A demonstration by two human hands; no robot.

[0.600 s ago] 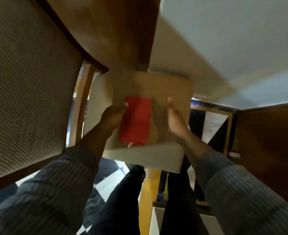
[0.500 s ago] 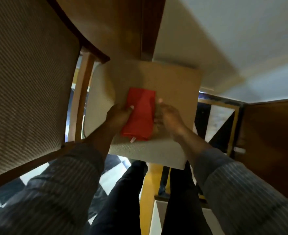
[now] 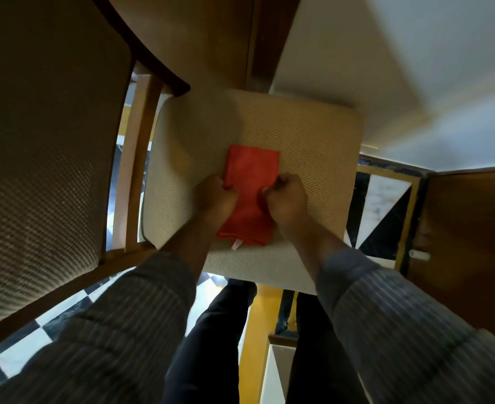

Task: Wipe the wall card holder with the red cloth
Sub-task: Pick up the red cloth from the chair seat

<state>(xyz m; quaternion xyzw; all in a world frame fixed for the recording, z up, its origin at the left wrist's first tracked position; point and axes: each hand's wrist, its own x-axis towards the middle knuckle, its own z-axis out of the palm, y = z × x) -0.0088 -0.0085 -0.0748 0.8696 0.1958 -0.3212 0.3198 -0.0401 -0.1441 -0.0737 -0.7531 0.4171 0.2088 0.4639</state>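
We pinch the folded red cloth (image 3: 249, 196) at mid-frame, left hand (image 3: 218, 198) and right hand (image 3: 285, 198) closed on its side edges; it looks soft, light, limp.

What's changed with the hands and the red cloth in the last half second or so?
Both hands closed in: the left hand and right hand, open beside it earlier, now pinch the folded red cloth at its sides. The cloth stays flat on the beige woven chair seat.

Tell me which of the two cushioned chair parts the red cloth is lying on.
The flat beige seat cushion in the centre, where both hands grip the red cloth. The other cushion, the darker ribbed one at far left, carries nothing.
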